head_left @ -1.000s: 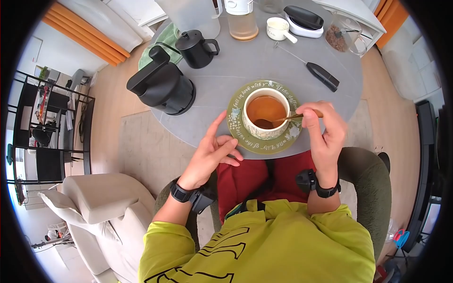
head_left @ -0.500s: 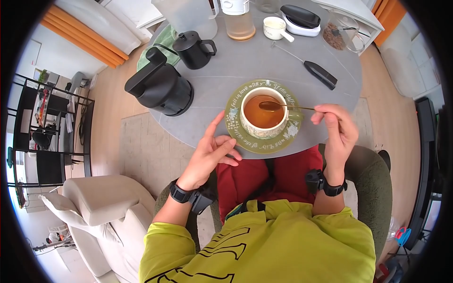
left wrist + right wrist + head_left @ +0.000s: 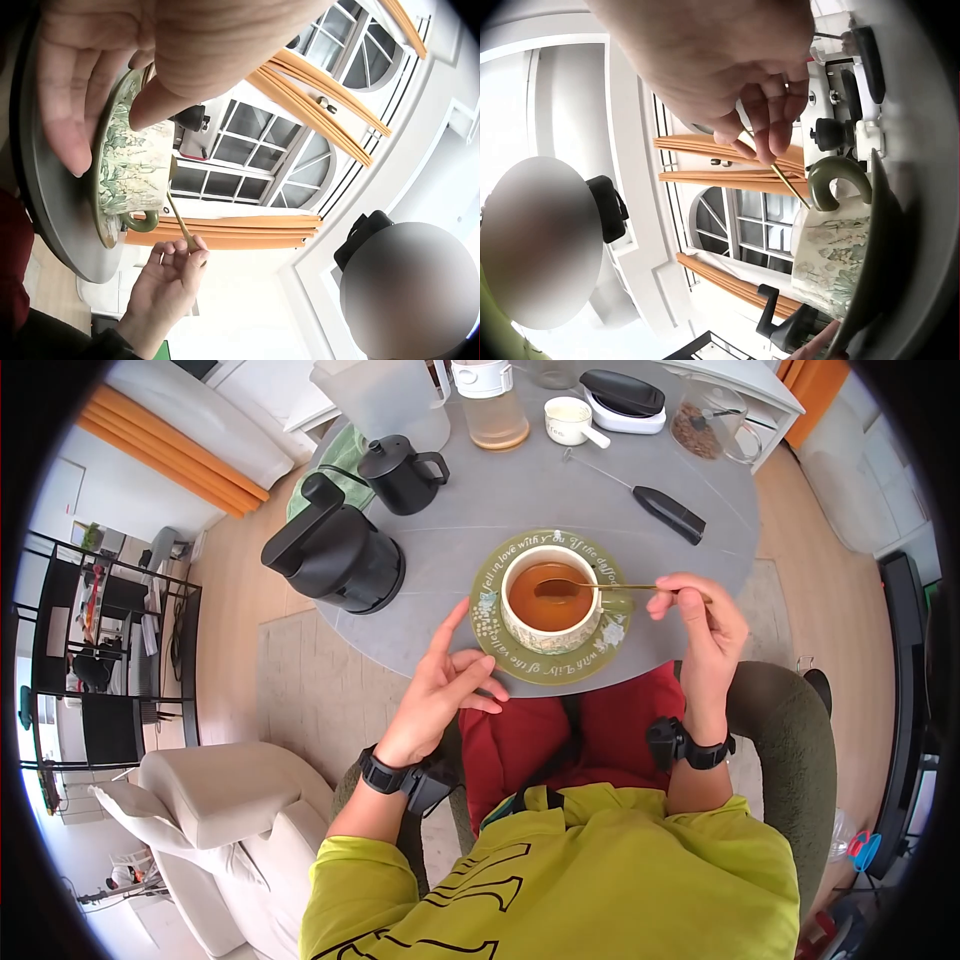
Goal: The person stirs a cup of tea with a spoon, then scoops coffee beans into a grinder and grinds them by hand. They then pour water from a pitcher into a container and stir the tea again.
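Observation:
A floral cup [image 3: 545, 640] of brown tea [image 3: 550, 616] stands on a green saucer [image 3: 545, 673] with white lettering near the table's front edge. My right hand [image 3: 706, 625] pinches the handle of a gold spoon [image 3: 605, 587] between thumb and fingers. The spoon lies across the cup's right rim, above the green cup handle [image 3: 840, 176], its bowl at the tea's surface. My left hand [image 3: 440, 695] rests by the saucer's left front edge, index finger stretched along the rim, other fingers loosely bent. In the left wrist view its fingers come close beside the cup wall [image 3: 135, 169].
A black kettle [image 3: 340, 560] and a small black pot [image 3: 402, 475] stand to the left. Behind are a clear pitcher [image 3: 395, 410], a lidded bottle [image 3: 495, 415] and a white measuring cup [image 3: 568, 422]. A black milk frother [image 3: 668, 514] lies right, before a glass jar [image 3: 697, 430].
The spoon bowl has gone from the cup's front up to its far side, then slightly left and down into the tea. My right hand shifted right; the left stays at the saucer.

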`<state>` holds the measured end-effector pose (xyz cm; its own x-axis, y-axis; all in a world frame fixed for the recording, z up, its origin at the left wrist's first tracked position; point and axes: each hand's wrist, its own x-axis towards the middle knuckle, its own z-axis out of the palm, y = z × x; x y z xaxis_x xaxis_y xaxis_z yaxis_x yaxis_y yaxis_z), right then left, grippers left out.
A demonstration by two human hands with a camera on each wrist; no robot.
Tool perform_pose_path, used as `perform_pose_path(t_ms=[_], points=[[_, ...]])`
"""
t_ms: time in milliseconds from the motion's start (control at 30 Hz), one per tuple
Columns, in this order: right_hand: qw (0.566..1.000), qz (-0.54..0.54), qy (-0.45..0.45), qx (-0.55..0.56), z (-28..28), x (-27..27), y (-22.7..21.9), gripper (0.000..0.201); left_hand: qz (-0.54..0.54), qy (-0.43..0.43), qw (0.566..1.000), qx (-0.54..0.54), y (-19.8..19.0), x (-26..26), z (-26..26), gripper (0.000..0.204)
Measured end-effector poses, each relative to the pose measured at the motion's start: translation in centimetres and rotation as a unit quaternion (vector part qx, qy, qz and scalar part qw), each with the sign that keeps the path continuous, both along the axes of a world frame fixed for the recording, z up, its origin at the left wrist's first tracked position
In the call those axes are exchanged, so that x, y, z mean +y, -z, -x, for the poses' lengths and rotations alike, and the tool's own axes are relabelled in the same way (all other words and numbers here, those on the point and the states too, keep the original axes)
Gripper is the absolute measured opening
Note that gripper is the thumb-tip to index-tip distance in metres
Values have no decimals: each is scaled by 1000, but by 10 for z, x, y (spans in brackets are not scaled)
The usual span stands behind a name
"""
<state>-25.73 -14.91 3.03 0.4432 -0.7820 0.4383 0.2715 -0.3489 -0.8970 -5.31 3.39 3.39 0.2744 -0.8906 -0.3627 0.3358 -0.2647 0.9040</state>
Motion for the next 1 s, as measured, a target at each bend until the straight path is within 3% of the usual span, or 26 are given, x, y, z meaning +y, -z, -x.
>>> perform_pose_path(t_ms=[333, 533, 1000], points=[[999, -51, 9, 5, -2, -2, 0, 21, -5, -6, 1000, -9, 0, 0, 1, 68], [984, -156, 51, -64, -3, -11, -3, 23, -3, -8, 1000, -5, -1, 0, 2, 68], [988, -124, 41, 87, -14, -20, 31, 11, -5, -15, 1000, -3, 0, -1, 2, 68]])
